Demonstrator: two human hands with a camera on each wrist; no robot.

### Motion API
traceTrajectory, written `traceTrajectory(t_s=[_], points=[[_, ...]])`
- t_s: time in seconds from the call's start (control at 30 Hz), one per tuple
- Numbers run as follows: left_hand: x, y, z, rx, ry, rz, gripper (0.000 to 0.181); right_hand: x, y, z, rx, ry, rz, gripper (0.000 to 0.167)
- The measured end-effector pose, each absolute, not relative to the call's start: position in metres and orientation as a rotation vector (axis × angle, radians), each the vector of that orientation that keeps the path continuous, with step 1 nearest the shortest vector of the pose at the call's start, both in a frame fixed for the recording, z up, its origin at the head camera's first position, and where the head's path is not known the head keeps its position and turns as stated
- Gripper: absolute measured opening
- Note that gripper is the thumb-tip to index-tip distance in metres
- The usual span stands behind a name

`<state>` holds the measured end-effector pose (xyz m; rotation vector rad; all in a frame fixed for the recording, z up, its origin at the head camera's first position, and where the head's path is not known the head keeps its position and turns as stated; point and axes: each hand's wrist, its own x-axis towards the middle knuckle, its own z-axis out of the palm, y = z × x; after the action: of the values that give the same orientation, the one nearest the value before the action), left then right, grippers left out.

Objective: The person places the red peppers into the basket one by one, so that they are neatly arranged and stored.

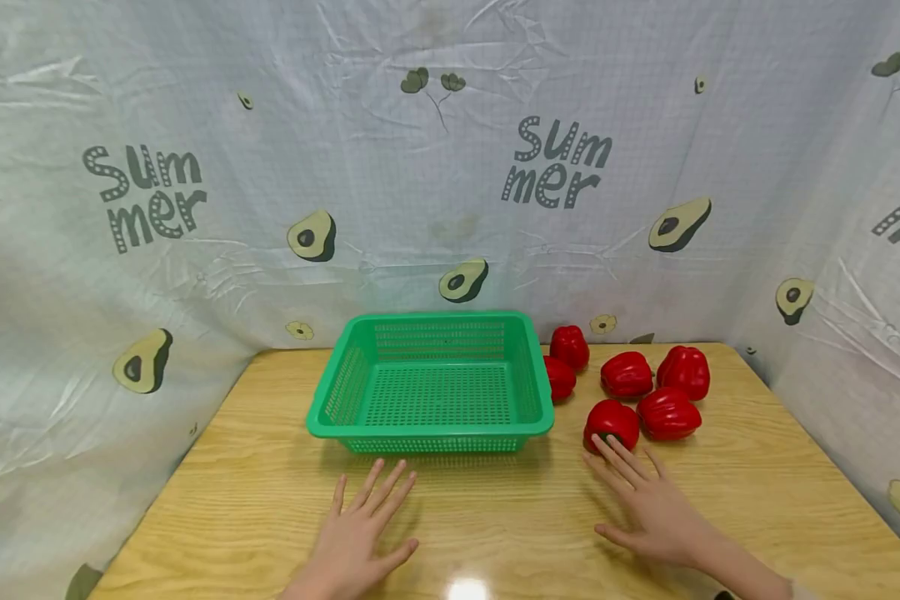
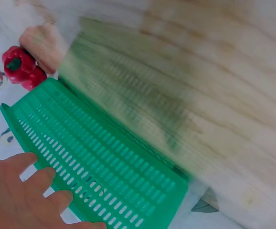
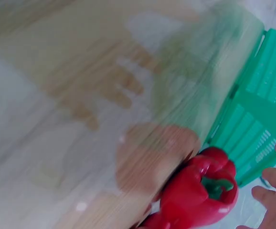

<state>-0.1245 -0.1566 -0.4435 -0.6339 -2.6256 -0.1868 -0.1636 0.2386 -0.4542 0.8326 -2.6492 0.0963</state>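
Observation:
A green plastic basket [image 1: 429, 432] with slotted walls stands on the wooden table, and its slotted floor shows bare. My left hand [image 1: 356, 533] is in front of the basket with its fingers spread, holding nothing. To the right, my right hand [image 1: 656, 517] has straight, spread fingers whose tips overlap the nearest red bell pepper [image 1: 612, 421] in the head view; whether they touch it I cannot tell. In the right wrist view a red bell pepper [image 3: 190, 195] with a green stem lies apart from the fingers [image 3: 274, 191]. The left wrist view shows the left fingers [image 2: 42, 181] before the basket wall [image 2: 104, 162].
Several more red bell peppers [image 1: 669, 413] lie right of the basket, one pepper [image 1: 559, 378] partly hidden behind its rim. A white curtain [image 1: 420, 183] with avocado prints hangs behind and along the sides of the glossy table [image 1: 232, 483].

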Motion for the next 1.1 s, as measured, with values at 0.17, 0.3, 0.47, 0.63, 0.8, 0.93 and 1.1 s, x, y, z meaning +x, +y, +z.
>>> traceTrajectory(t_s=[0.17, 0.3, 0.47, 0.63, 0.8, 0.93, 1.1], points=[[-0.124, -0.162, -0.442, -0.64, -2.631, -0.251, 0.073, -0.165, 0.247, -0.451, 0.836, -2.621, 0.091, 0.086], [-0.123, -0.167, -0.441, -0.652, -2.627, -0.281, 0.071, -0.169, 0.255, -0.45, 0.862, -2.575, 0.094, 0.085], [-0.122, -0.17, -0.437, -0.636, -2.674, -0.32, 0.071, -0.174, 0.265, -0.449, 0.889, -2.539, 0.114, 0.084], [-0.124, -0.175, -0.432, -0.622, -2.692, -0.352, 0.072, -0.18, 0.272, -0.448, 0.916, -2.539, 0.139, 0.085], [-0.125, -0.18, -0.43, -0.638, -2.654, -0.386, 0.071, -0.186, 0.276, -0.446, 0.945, -2.525, 0.152, 0.084], [-0.125, -0.183, -0.428, -0.656, -2.62, -0.396, 0.068, -0.19, 0.279, -0.444, 0.964, -2.492, 0.137, 0.084], [-0.127, -0.187, -0.424, -0.663, -2.545, -0.428, 0.064, -0.196, 0.284, -0.441, 0.977, -2.461, 0.135, 0.084]])
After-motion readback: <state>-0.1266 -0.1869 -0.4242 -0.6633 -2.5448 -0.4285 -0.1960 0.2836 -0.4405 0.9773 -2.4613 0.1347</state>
